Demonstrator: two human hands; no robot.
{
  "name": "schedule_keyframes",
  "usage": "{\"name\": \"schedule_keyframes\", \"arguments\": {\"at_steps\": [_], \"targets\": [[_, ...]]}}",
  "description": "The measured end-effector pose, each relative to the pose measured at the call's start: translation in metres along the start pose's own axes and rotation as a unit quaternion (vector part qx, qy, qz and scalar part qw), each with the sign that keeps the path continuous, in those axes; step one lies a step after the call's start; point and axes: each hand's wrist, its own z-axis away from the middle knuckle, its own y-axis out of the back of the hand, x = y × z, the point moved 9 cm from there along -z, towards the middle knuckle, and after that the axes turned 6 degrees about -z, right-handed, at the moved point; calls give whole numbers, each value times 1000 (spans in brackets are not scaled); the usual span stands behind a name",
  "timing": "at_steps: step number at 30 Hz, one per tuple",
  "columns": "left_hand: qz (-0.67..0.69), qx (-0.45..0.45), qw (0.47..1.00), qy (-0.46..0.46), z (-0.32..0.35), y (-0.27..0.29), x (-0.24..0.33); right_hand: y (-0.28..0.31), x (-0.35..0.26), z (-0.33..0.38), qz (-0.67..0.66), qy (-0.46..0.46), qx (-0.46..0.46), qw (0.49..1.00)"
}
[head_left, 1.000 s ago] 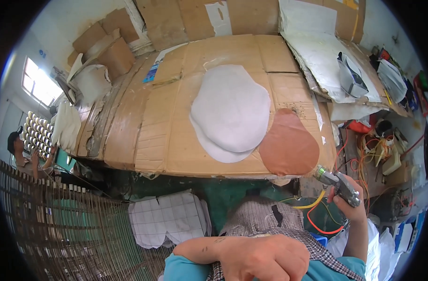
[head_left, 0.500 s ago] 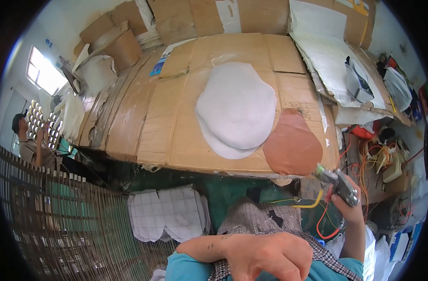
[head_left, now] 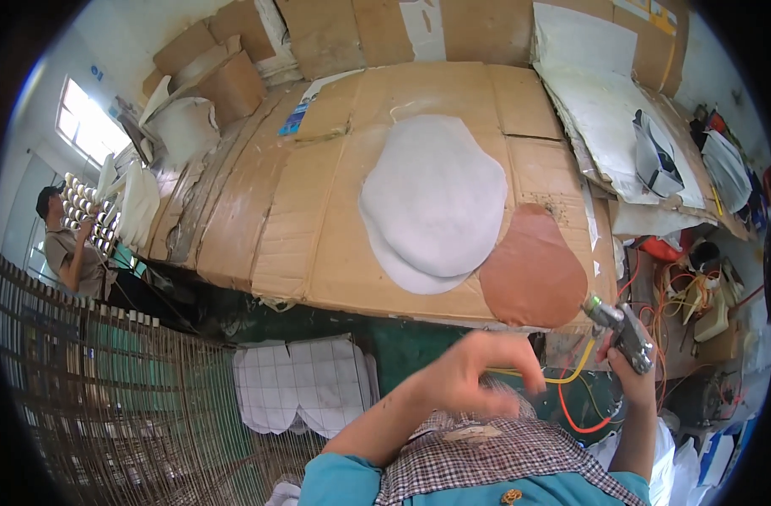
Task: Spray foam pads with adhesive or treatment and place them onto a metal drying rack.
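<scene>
My right hand (head_left: 628, 367) is closed round the grip of a metal spray gun (head_left: 625, 333), whose nozzle end points up and left toward the table's front edge. My left hand (head_left: 478, 371) hangs in front of my checked apron, its curved fingers and thumb apart, with nothing seen between them; motion blurs it a little. Beyond it, a brown, pear-shaped flat piece (head_left: 534, 270) lies at the near right of the cardboard-covered table (head_left: 305, 228). Pale grey flat pieces (head_left: 436, 198) with rounded outlines overlap in a stack to its left, touching or nearly touching it.
A wire rack (head_left: 107, 396) with white quilted-looking pieces (head_left: 305, 384) stands at the lower left. Yellow and orange hoses (head_left: 583, 363) hang near my right hand. A raised white-covered surface (head_left: 609, 126) bears an open box (head_left: 658, 160). A person (head_left: 65, 244) stands at far left.
My left hand has moved up and forward from close to my body, and its fingers have loosened. The spray gun stays in my right hand, and the whole view has shifted slightly.
</scene>
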Motion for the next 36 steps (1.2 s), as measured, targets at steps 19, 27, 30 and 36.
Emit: {"name": "schedule_keyframes", "arguments": {"at_steps": [19, 27, 30, 36], "targets": [[-324, 544, 634, 444, 158, 264, -290, -12, 9, -29, -43, -14, -92, 995], [-385, 537, 569, 489, 138, 265, -274, 30, 0, -44, 4, -3, 42, 999], [-351, 539, 572, 509, 139, 265, -278, 15, 4, -36, -16, 9, -40, 999], [-187, 484, 637, 569, 140, 269, -306, -8, 5, -52, -59, 16, -27, 998]]}}
